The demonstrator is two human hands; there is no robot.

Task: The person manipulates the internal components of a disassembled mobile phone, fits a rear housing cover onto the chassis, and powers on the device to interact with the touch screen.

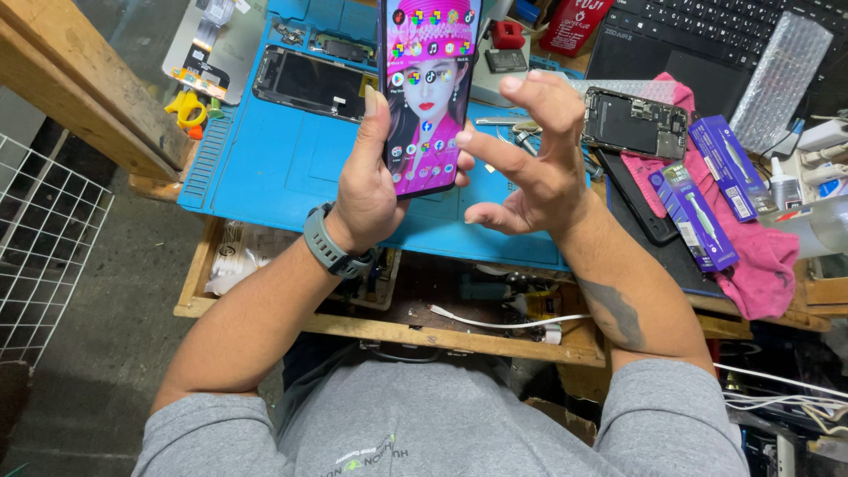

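My left hand (pixel 367 190) grips a smartphone (pixel 431 88) upright by its lower half; its screen is lit with a pink wallpaper and rows of app icons. A grey watch (pixel 331 247) sits on that wrist. My right hand (pixel 526 155) hovers just right of the phone with fingers spread and curled, holding nothing, its fingertips close to the phone's right edge. Both hands are above a blue work mat (pixel 274 168).
On the mat lie a black screen panel (pixel 309 84) and small parts. An opened phone body (pixel 634 124) rests on a pink cloth (pixel 760 256) beside two purple boxes (pixel 693 216). A keyboard (pixel 707 26), bubble wrap (pixel 782 75) and an open wooden drawer (pixel 459 331) surround them.
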